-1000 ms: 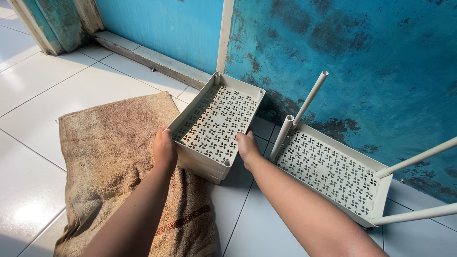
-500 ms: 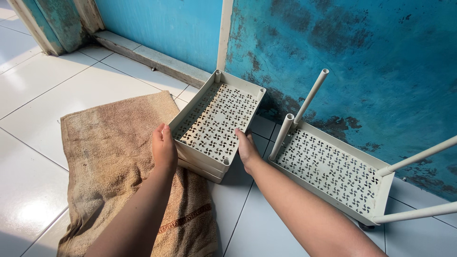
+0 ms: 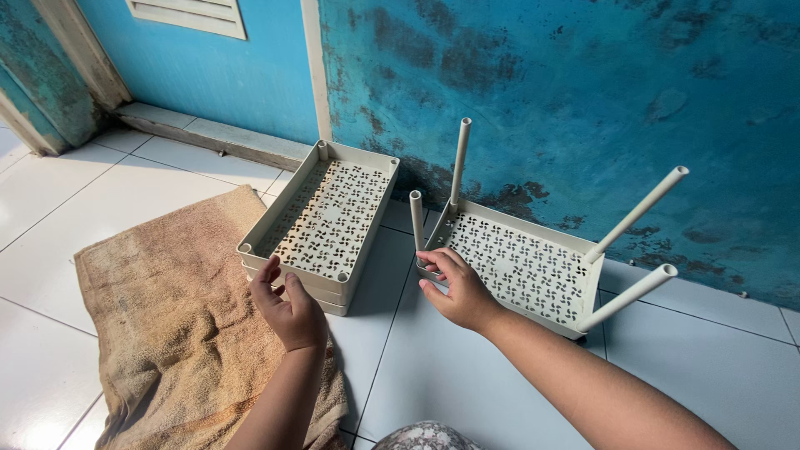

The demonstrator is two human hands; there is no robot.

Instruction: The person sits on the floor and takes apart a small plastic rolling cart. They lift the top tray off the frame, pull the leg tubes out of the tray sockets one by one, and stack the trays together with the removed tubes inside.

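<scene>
Brown burlap sacking [image 3: 167, 333] lies flat on the white tiled floor [image 3: 467, 383] at your left, its far corner running under the stack of trays. Bare tile stretches open in front of you between the two arms, and more lies beyond the sack to the left.

Your left hand [image 3: 287, 308] rests at the near short edge of the stack of cream perforated trays [image 3: 325, 221], fingers loosely curled and touching the rim, not clamped on it. The stack sits partly on the sack, partly on tile, its long side running away from you towards the wall. The top tray holds nothing.

Your right hand [image 3: 454, 287] is well apart from the left. Its fingers curl around the near left corner of a separate cream shelf tray [image 3: 521, 267], just below a short upright leg [image 3: 416, 221]. This tray lies on the tile to the right, close beside the stack but not touching it. It holds nothing, and four tube legs rise from its corners, two leaning right.

Behind both stands a mottled blue wall [image 3: 542, 92], with a pale vertical strip [image 3: 314, 67] and a low ledge [image 3: 208, 133] at the left.
</scene>
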